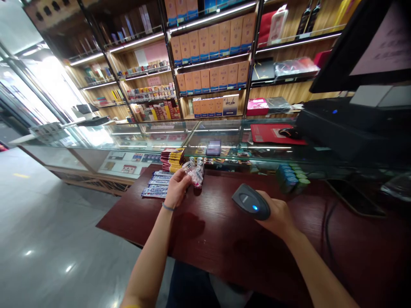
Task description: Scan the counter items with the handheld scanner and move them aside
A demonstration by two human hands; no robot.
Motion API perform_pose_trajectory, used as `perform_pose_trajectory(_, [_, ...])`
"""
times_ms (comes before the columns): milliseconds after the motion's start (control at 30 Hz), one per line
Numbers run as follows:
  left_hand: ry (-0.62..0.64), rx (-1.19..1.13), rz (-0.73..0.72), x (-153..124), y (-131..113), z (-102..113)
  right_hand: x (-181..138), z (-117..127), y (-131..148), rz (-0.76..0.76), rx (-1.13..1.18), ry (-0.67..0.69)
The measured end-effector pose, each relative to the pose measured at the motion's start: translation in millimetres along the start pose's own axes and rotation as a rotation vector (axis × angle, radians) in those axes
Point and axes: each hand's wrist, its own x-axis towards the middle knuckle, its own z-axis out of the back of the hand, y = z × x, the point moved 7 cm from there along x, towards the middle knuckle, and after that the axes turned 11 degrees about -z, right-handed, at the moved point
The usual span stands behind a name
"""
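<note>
My left hand (178, 187) grips a small clear jar (194, 176) with pinkish-white pieces inside, held tilted above the dark red table (221, 231). Several similar jars (199, 162) stand just behind it. Close to that hand lie rows of blue-and-white stick packs (157, 185) and a stack of yellow-and-maroon packets (172, 160). My right hand (278, 214) is closed around the handle of a black barcode scanner (251, 202), which shows a lit blue light. The scanner is apart from the jar, and its handle is mostly hidden by my fingers.
A glass display counter (221, 128) runs behind the table. Green-and-blue cans (291, 177) stand at the right, near a dark phone-like slab (355, 197) and a black cable (327, 231). A monitor (362, 51) looms upper right. A mouse (289, 133) rests on a red mat (268, 133).
</note>
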Motion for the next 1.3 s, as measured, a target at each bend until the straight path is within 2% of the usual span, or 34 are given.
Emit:
perform_pose_trajectory(67, [-0.002, 0.173, -0.05, -6.5, -7.1, 8.9, 0.7, 0.9, -1.2, -0.016, -0.003, -0.002])
perform_pose_trajectory(133, [0.02, 0.356, -0.07, -18.4, -3.5, 15.9, 0.7, 2.3, 0.8, 0.007, -0.006, -0.02])
perform_pose_trajectory(267, [0.105, 0.677, -0.075, -43.6, 23.6, 26.7, 0.9, 7.4, 8.9, 0.083, -0.027, -0.089])
perform_pose_trajectory(400, [0.106, 0.884, -0.1, -52.0, 46.6, 39.1, 2.4, 15.1, 15.2, 0.119, -0.054, -0.16])
perform_pose_trajectory(533, [0.11, 0.931, -0.121, -49.2, 56.2, 42.0, 2.5, 16.0, 16.1, 0.141, -0.058, -0.164])
perform_pose_trajectory(767, [0.137, 1.034, -0.154, -47.5, 57.5, 35.1, 0.0, 6.4, 8.7, 0.114, -0.042, -0.109])
perform_pose_trajectory(967, [0.143, 1.075, -0.162, -48.1, 59.9, 34.9, -0.6, 5.0, 3.6, 0.069, -0.041, -0.121])
perform_pose_trajectory(1167, [0.115, 1.018, -0.227, -51.5, 54.5, 34.6, -0.2, 6.6, -1.8, 0.039, -0.027, -0.127])
perform_pose_trajectory(1300, [0.12, 0.996, -0.317, -57.6, 42.5, 30.0, 1.1, 9.2, -6.9, -0.013, 0.005, -0.137])
